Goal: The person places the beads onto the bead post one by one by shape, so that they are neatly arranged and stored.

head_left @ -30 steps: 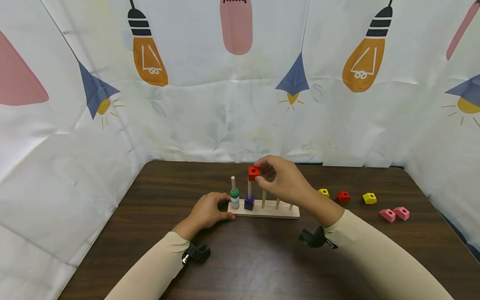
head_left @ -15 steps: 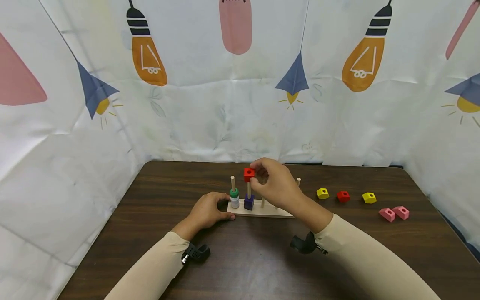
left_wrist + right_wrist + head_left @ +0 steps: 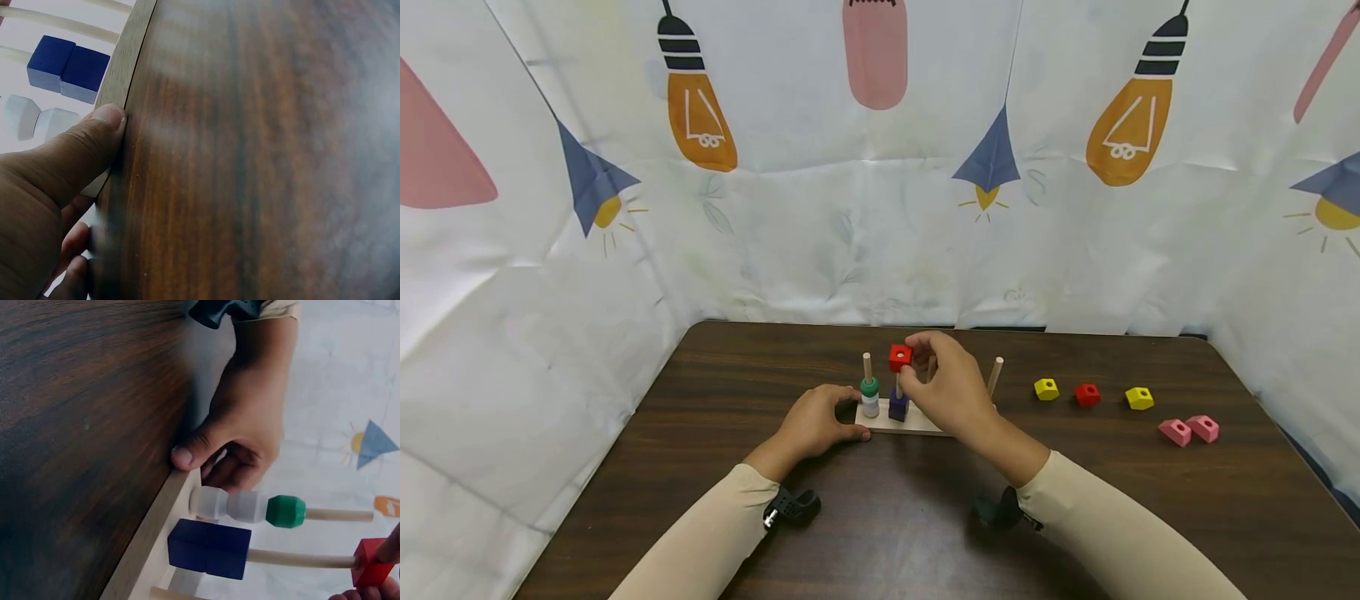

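Note:
A wooden peg board [image 3: 916, 423] stands on the table with a row of upright pegs. My left hand [image 3: 818, 421] grips its left end, the thumb along the front edge. With thumb and fingers my right hand [image 3: 953, 390] pinches a red block [image 3: 900, 358] at the top of the second peg; in the right wrist view the peg [image 3: 306, 559] runs into the block. Two dark blue blocks [image 3: 209, 548] sit at the foot of that peg. The leftmost peg carries two white beads [image 3: 245, 506] with a green bead [image 3: 286, 511] above them. My right hand partly hides the other pegs.
Right of the board lie a yellow block [image 3: 1046, 389], another red block [image 3: 1087, 395], a second yellow block [image 3: 1139, 398] and two pink slanted blocks [image 3: 1176, 431]. A patterned white cloth [image 3: 820, 242] hangs behind the dark wooden table [image 3: 895, 517].
My right hand has moved left with the red block, then slightly down, bringing it onto the second peg's tip. The left hand has stayed on the board's end.

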A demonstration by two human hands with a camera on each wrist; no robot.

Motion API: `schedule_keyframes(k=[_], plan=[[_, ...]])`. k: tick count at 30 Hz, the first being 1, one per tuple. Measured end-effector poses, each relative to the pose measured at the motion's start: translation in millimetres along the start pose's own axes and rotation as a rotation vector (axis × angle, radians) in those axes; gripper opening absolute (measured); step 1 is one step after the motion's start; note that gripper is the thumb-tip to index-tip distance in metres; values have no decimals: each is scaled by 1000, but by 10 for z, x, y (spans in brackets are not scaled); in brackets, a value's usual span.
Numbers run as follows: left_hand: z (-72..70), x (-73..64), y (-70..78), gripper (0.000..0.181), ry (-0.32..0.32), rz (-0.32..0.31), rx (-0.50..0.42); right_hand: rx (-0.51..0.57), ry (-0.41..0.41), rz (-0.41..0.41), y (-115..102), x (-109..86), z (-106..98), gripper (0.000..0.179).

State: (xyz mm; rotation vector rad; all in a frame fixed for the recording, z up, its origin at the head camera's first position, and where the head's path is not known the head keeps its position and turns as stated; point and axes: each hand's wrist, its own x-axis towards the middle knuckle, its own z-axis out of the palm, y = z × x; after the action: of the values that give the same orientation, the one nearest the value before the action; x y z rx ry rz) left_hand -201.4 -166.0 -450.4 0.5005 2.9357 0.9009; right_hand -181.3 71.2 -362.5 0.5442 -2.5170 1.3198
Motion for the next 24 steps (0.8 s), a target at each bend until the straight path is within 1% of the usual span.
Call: schedule_keyframes(k=[9,16,21,24], plan=[[13,-2,-13,53,-6,7,12,35,11,16,77,-45,87,31],[14,-2,-8,53,-6,6,11,27,28,12,147,-83,146,31],[7,5,-2,53,-8,0,16,67,45,52,187,-105,196,38],[4,8,-2,53,-8,0,15,89,49,84,221,-122,234,37]])
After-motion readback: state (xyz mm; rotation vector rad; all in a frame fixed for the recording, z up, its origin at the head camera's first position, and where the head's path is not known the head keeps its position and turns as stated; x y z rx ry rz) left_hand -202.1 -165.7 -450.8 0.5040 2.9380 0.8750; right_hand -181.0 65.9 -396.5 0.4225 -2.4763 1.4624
